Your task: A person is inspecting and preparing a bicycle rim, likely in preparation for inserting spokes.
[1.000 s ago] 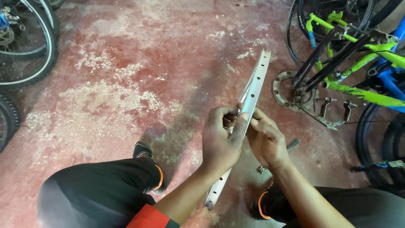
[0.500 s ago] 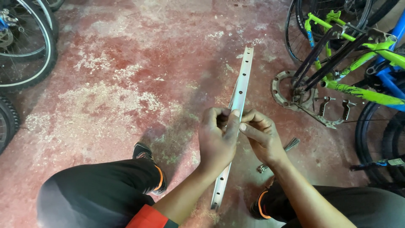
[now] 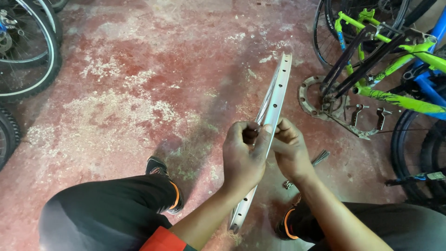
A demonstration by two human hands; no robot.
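A bare silver bicycle wheel rim point(image 3: 278, 90) stands edge-on in front of me, its drilled spoke holes facing up. My left hand point(image 3: 244, 158) grips the rim from the left, thumb over its edge. From the right, my right hand point(image 3: 290, 151) holds the same stretch of rim, fingers pinched against it. What the fingertips pinch is too small to tell. The rim's lower end point(image 3: 237, 223) reaches down between my knees.
A bundle of loose spokes point(image 3: 318, 159) lies on the worn red concrete floor point(image 3: 139, 83) right of my hands. A green bicycle frame point(image 3: 395, 60) with chainring and pedals stands upside-down at right. Bicycle tyres point(image 3: 32, 56) crowd the left edge.
The rim has swung between the hands: tilted right, then nearly upright, now tilted right again. Both hands stay closed on it at about the same spot.
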